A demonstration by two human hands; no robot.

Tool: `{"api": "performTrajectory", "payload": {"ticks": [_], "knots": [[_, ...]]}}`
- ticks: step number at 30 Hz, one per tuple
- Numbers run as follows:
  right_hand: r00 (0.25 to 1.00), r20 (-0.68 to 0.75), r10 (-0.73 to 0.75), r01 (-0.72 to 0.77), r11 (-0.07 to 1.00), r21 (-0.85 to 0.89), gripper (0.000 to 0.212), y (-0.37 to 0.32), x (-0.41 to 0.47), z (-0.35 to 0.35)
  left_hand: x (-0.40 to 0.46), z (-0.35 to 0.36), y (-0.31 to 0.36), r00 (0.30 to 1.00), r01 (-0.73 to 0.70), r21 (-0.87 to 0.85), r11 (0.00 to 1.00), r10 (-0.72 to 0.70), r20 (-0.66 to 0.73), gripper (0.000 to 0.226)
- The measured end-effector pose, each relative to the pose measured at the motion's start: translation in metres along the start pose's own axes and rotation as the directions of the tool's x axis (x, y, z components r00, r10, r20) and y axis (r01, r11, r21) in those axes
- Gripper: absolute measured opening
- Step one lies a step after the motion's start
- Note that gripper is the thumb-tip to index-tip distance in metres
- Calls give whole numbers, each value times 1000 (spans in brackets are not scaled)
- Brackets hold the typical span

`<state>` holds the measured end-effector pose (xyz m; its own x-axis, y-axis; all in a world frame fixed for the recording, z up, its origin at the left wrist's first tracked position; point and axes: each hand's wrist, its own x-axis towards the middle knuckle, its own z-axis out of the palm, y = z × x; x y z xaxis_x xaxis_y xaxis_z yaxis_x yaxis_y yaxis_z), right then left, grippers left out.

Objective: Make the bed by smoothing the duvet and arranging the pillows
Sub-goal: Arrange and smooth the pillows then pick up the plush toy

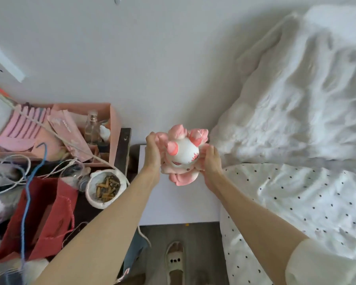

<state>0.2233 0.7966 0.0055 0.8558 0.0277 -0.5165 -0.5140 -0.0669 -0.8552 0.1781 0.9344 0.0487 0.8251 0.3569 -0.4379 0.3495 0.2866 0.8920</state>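
Both hands, left (152, 150) and right (211, 161), grip a pink plush toy (182, 155) just beside the pillow (286, 112). It likely needs setting down beside that pillow before the dotted duvet (296, 202) is smoothed.

A plush toy (182, 154) sits between cluttered nightstand (123, 140) and pillow (286, 112).

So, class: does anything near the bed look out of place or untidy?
Yes. The crumpled white duvet lies bunched against the wall, unsmoothed. Both hands hold a pink-and-white plush toy over the white bedside surface.
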Motion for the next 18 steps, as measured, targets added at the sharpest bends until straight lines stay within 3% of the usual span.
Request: {"api": "performTrajectory", "payload": {"ticks": [6, 18], "knots": [[989, -31, 143, -144, 990, -15, 25, 66, 88, 25, 85, -14, -82, 993, 103, 15, 995, -102, -57, 30], [982, -28, 186, -186, 982, 8, 27, 95, 148, 31, 144, -10, -126, 987, 141, -5, 990, -141, -84, 32]]}}
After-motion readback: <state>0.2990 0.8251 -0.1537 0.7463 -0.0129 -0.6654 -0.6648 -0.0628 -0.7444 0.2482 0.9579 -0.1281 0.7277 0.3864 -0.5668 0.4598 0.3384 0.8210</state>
